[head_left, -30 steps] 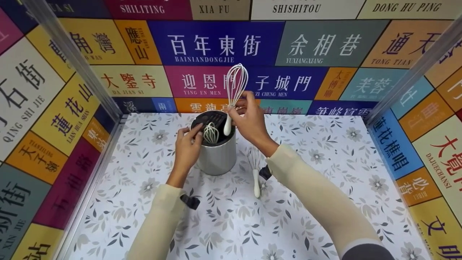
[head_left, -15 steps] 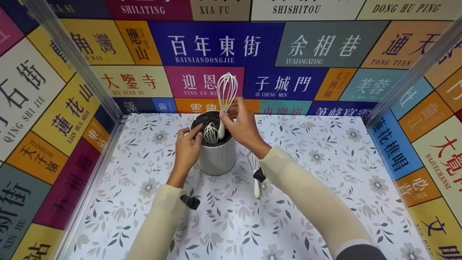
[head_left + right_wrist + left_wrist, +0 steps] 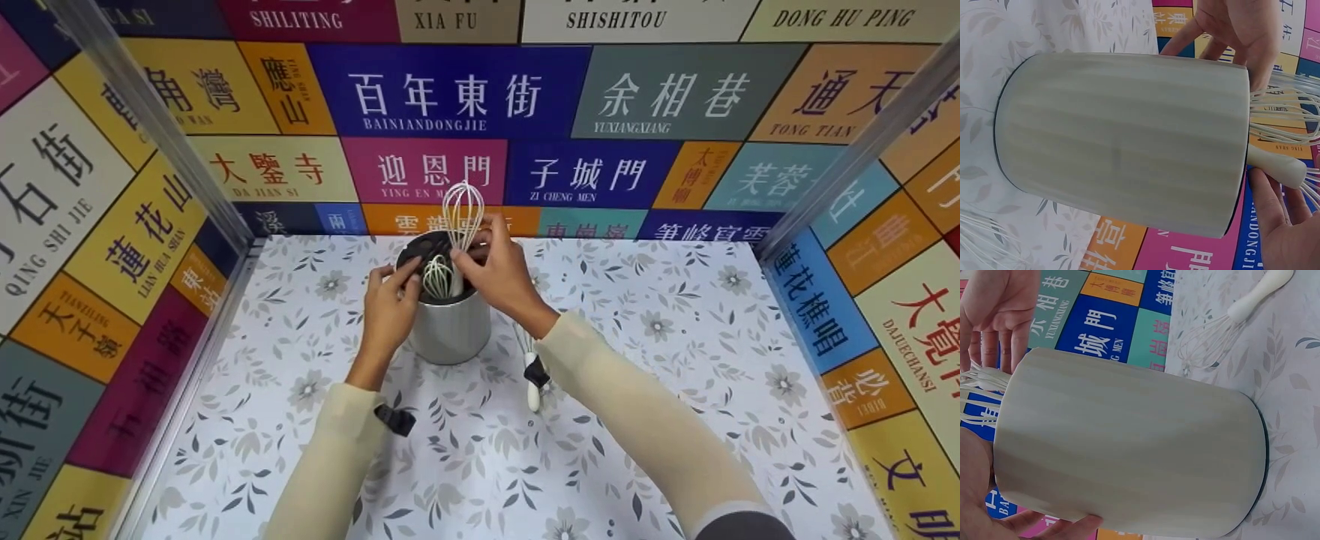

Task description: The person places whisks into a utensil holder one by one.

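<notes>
A grey cylindrical utensil holder (image 3: pixel 450 334) with a dark slotted insert stands upright on the table. My left hand (image 3: pixel 388 307) holds it by the left side of the rim. At its right side my right hand (image 3: pixel 506 274) pinches a white whisk (image 3: pixel 463 206), wires up. The lower end of that whisk's handle (image 3: pixel 1278 166) is down inside the holder's mouth. A smaller whisk (image 3: pixel 437 277) stands in the insert in front of it, only its wire head showing. Another whisk (image 3: pixel 1261 295) lies on the table to the holder's right, partly under my right wrist in the head view.
The table (image 3: pixel 300 465) is covered in a white cloth with grey leaves and flowers. Panels with coloured street-name signs (image 3: pixel 450 94) enclose it at the back and both sides. Clear upright strips (image 3: pixel 847 142) mark the back corners.
My right hand has brought the whisk left and down, so its handle now sinks into the holder. My left hand stays at the rim.
</notes>
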### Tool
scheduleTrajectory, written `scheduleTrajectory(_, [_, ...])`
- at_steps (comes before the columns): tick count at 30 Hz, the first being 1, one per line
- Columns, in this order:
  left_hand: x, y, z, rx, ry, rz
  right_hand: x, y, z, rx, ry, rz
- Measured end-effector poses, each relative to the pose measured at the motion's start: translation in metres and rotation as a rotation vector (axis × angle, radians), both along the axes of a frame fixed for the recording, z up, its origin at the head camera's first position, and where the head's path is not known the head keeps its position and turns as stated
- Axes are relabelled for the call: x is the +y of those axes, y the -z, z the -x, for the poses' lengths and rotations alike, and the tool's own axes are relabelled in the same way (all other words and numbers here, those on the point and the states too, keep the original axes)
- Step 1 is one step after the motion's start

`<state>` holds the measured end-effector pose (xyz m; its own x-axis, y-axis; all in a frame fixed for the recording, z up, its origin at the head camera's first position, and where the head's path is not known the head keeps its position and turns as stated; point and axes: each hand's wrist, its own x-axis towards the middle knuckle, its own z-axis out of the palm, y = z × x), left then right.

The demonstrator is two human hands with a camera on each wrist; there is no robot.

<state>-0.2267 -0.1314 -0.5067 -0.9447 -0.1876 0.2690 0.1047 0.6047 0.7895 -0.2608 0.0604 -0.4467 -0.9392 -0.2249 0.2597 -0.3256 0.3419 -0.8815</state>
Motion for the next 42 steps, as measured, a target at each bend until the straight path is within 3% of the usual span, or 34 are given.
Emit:
scheduleTrajectory(11, [0.000, -0.001, -0.002, -0.034, -0.002, -0.001, 0.005, 0.006, -0.002, 0.003, -0.018, 0.002])
scheduleTrajectory(27, [0.000, 0.000, -0.002, 0.021, -0.016, 0.015, 0.007, 0.005, -0.004, 0.081, -0.009, -0.103])
scheduleTrajectory(42, [0.001, 0.000, 0.000, -0.008, -0.012, 0.004, 0.016, 0.003, -0.006, 0.095, 0.019, -0.051])
